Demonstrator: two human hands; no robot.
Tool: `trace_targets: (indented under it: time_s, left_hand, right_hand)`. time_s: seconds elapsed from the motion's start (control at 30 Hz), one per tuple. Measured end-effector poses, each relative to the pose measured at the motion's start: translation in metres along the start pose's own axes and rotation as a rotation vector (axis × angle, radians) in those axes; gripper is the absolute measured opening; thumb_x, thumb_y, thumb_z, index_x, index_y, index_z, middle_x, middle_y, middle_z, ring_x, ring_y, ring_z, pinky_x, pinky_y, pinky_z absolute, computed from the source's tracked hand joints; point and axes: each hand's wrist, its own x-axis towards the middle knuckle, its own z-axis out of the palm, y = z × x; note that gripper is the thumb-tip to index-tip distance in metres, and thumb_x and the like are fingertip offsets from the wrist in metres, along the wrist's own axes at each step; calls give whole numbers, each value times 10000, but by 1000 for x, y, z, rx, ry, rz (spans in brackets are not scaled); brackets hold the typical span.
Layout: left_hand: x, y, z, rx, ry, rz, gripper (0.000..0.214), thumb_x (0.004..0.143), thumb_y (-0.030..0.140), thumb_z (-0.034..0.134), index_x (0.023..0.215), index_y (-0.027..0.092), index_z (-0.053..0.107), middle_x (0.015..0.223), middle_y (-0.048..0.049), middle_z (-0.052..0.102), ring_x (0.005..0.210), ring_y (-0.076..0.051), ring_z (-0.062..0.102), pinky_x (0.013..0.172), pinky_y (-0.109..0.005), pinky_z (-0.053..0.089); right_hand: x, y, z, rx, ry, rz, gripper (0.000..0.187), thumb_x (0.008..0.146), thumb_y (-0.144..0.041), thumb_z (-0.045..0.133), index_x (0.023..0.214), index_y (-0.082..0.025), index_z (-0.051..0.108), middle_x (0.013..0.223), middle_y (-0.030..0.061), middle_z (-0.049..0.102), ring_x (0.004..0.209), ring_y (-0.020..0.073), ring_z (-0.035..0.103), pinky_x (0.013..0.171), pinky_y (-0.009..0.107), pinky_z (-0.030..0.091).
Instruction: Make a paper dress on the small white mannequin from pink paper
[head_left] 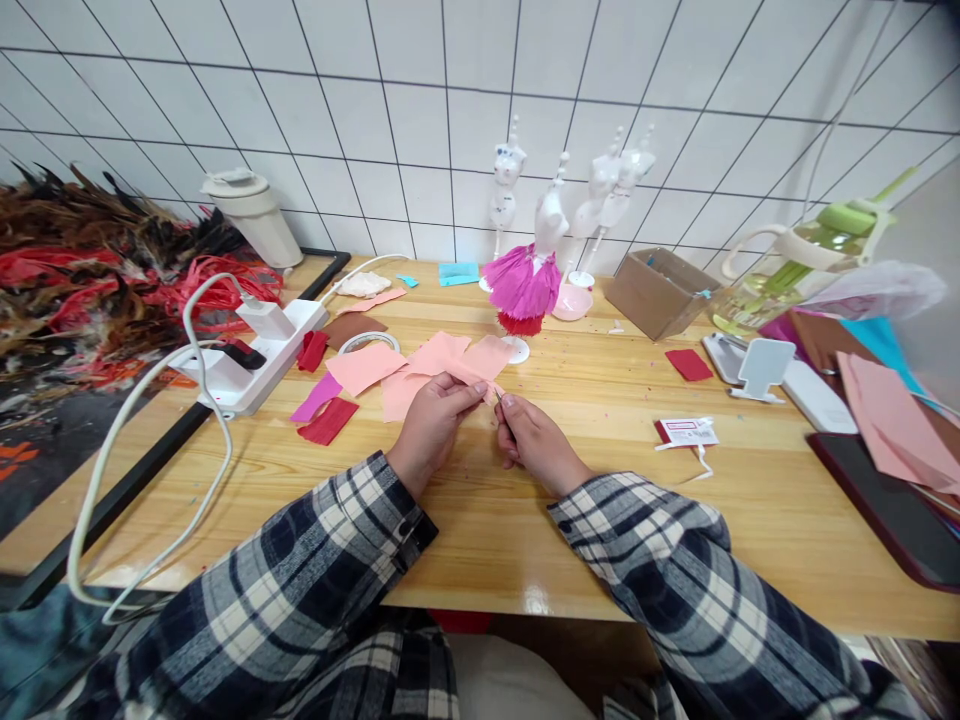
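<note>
My left hand [437, 418] is closed, pinching the near edge of a pink paper piece [450, 368] that lies with other pink sheets on the wooden table [615, 500]. My right hand [534, 443] is closed round a thin dark tool, too small to name, whose tip points at the pinched paper. Both hands meet at the table's middle. Just beyond them stands a small white mannequin wearing a magenta fringed skirt [525, 285].
A white power strip [259, 355] with cable lies at the left, near red paper scraps [328, 422] and a feather pile [90, 270]. A cardboard box [658, 290], a phone stand [761, 368], a small packet [685, 432] and stacked coloured sheets [892, 415] fill the right.
</note>
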Motion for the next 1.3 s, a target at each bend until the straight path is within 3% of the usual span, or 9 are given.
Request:
trace_targets:
  time_s: [0.4, 0.77, 1.3]
  left_hand:
    - [4, -2, -4, -67, 30, 32, 183, 622, 183, 788, 757, 148, 670, 754, 14, 634, 720, -81, 568, 751, -207, 449]
    - [2, 2, -2, 29, 85, 35, 228, 568, 190, 784, 759, 139, 670, 718, 15, 622, 670, -86, 539, 674, -207, 414]
    - [5, -3, -7, 101, 72, 74, 271, 614, 230, 785, 811, 149, 617, 696, 25, 621, 612, -83, 528, 617, -211, 390]
  right_hand:
    - [-1, 2, -1, -16, -43, -6, 424, 867, -642, 368, 797, -226, 413, 464, -94, 385, 397, 86, 343, 404, 207, 401]
    - [-1, 0, -2, -6, -38, -7, 427, 863, -646, 366, 793, -227, 412, 459, -90, 384, 411, 90, 346, 401, 199, 411]
    - [-2, -1, -1, -37, -51, 23, 401, 868, -617, 369, 781, -227, 409, 459, -88, 388, 412, 89, 344, 393, 196, 408]
